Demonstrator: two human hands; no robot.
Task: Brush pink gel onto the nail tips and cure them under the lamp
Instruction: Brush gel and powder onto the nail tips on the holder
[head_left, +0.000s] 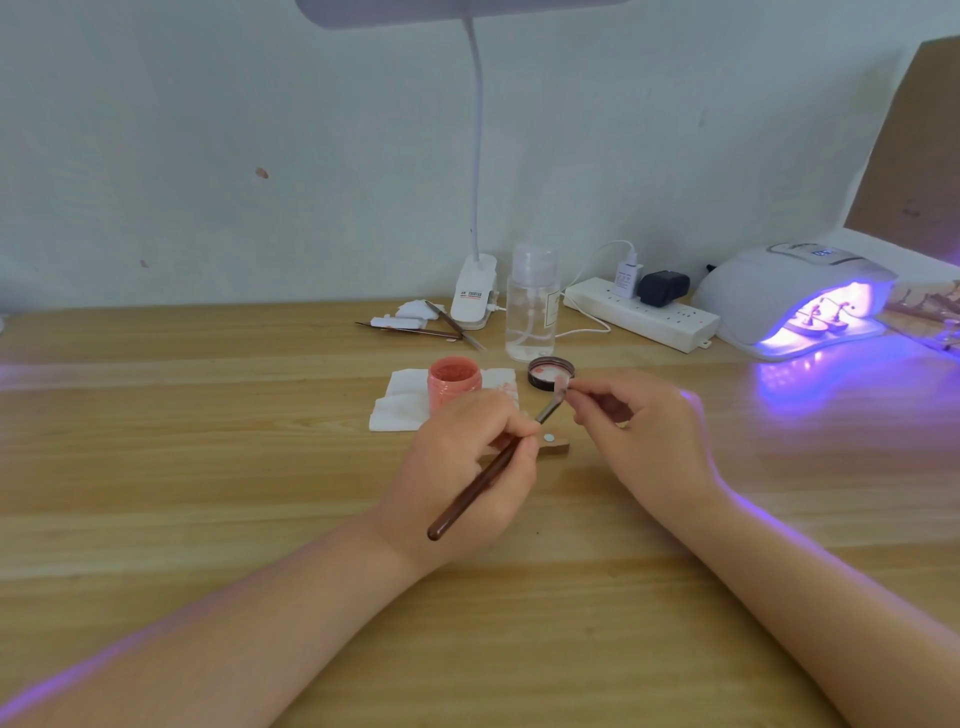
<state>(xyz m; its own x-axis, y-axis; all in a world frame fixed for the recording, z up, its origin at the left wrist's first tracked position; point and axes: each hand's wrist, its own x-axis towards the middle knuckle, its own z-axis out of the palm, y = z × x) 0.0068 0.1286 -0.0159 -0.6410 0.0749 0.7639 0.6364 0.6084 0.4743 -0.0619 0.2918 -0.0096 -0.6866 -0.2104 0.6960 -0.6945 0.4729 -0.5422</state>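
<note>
Count: 2 hands, 1 brush (480, 480) in use, 1 open pink gel jar (454, 382) with 1 lid (550, 373) at its 3 o'clock, 1 clear bottle (532, 306). 1 curing lamp (795, 296) at 2 o'clock, 1 desk lamp (474, 291), 1 power strip (644, 314) carrying 2 plugs, 2 spare tools (441, 327) at 12 o'clock.

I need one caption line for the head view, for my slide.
Left hand brushes pink gel onto a nail tip pinched by the right hand, while the curing lamp glows violet.
</note>
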